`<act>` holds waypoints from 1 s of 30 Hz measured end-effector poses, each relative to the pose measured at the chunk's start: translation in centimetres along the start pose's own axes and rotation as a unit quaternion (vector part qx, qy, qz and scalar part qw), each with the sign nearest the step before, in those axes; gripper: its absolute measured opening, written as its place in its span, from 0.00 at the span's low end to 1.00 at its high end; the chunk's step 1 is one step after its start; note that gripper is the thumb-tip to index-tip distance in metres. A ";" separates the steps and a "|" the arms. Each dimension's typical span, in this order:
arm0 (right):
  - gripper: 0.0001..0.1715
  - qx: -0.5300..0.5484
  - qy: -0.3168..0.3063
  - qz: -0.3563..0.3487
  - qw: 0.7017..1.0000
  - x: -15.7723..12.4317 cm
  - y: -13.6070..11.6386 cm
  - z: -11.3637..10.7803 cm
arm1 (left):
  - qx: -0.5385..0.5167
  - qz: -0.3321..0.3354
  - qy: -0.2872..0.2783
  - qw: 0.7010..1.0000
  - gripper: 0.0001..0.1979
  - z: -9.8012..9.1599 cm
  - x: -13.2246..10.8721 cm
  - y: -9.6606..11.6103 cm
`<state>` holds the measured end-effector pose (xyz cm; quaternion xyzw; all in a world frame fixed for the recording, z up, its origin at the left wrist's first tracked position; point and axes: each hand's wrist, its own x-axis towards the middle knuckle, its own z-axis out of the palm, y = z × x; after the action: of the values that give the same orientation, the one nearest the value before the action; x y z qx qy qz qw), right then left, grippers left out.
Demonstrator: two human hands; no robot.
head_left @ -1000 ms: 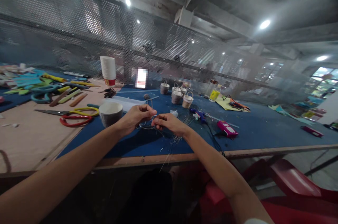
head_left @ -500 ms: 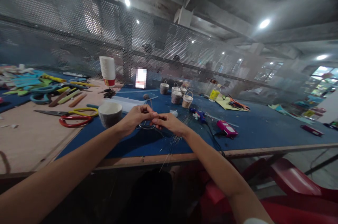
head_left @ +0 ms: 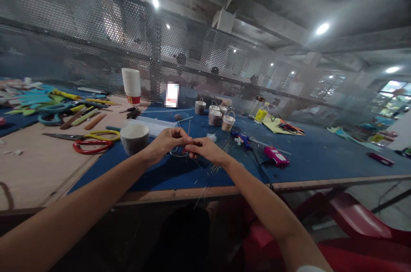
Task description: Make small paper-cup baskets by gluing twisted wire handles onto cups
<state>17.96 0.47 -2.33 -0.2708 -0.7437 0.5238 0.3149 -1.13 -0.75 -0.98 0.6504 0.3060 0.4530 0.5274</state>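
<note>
My left hand [head_left: 167, 142] and my right hand [head_left: 207, 150] meet fingertip to fingertip over the blue table [head_left: 321, 156]. Both pinch a thin wire [head_left: 189, 128]. One end of it sticks up between the hands, and a loop of it hangs just below them. More thin wire strands [head_left: 212, 169] lie on the table under my right wrist and reach the front edge. A grey paper cup [head_left: 134, 137] stands just left of my left hand.
Red and yellow scissors [head_left: 91, 141] lie on a brown board [head_left: 38, 169] at left, past them coloured foam pieces and a cup stack [head_left: 131, 85]. Small baskets [head_left: 214, 116], a blue glue gun [head_left: 241, 139] and a pink device [head_left: 276, 156] lie beyond. A mesh screen stands behind. Red chairs [head_left: 353, 220] sit right.
The two hands have closed together until the fingertips touch. The upright wire end now shows between them. Nothing else on the table moved.
</note>
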 end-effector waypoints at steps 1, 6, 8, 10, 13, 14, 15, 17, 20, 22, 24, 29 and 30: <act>0.21 -0.006 0.004 -0.002 1.000 0.1 0.1 0.0 | 0.002 0.006 0.007 1.000 0.12 0.0 0.0 -0.1; 0.21 -0.030 0.020 -0.012 0.999 0.3 0.5 -0.1 | 0.014 0.012 0.045 0.999 0.13 0.2 0.3 -0.4; 0.20 -0.021 0.016 -0.011 1.000 0.2 0.4 -0.2 | 0.009 -0.002 0.051 0.999 0.12 0.1 0.3 -0.5; 0.19 -0.003 0.010 -0.007 1.000 0.1 0.1 -0.2 | -0.024 -0.026 0.039 0.999 0.10 0.0 0.3 -0.4; 0.18 0.022 -0.004 -0.003 1.000 -0.2 -0.4 -0.3 | -0.081 -0.050 -0.012 0.995 0.10 -0.2 0.2 -0.3; 0.19 0.025 -0.009 -0.002 1.000 -0.2 -0.5 -0.2 | -0.088 -0.050 -0.027 0.995 0.09 -0.2 0.2 -0.3; 0.19 0.025 -0.012 0.000 1.000 -0.3 -0.6 -0.2 | -0.088 -0.048 -0.035 0.994 0.10 -0.3 0.2 -0.2; 0.20 0.019 -0.014 0.002 1.000 -0.3 -0.7 -0.2 | -0.082 -0.043 -0.030 0.995 0.10 -0.3 0.2 -0.2; 0.21 0.001 -0.009 0.004 1.000 -0.3 -0.6 -0.1 | -0.065 -0.035 -0.002 0.997 0.12 -0.1 0.2 -0.3; 0.22 -0.010 -0.006 0.003 1.000 -0.2 -0.5 0.0 | -0.053 -0.030 0.009 0.998 0.12 0.0 0.2 -0.5; 0.22 -0.020 -0.002 0.001 1.000 -0.1 -0.2 0.0 | -0.039 -0.027 0.023 0.999 0.13 0.1 0.2 -0.7; 0.22 -0.021 0.014 -0.003 1.000 0.0 -0.1 0.1 | -0.017 -0.023 0.053 0.998 0.13 0.2 0.3 -0.7; 0.22 -0.014 0.018 -0.005 1.000 0.0 -0.2 0.0 | -0.025 -0.026 0.054 0.998 0.12 0.3 0.3 -0.6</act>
<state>17.95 0.40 -2.19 -0.2808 -0.7466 0.5070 0.3265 -0.73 -0.44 -1.44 0.6039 0.3395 0.4807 0.5376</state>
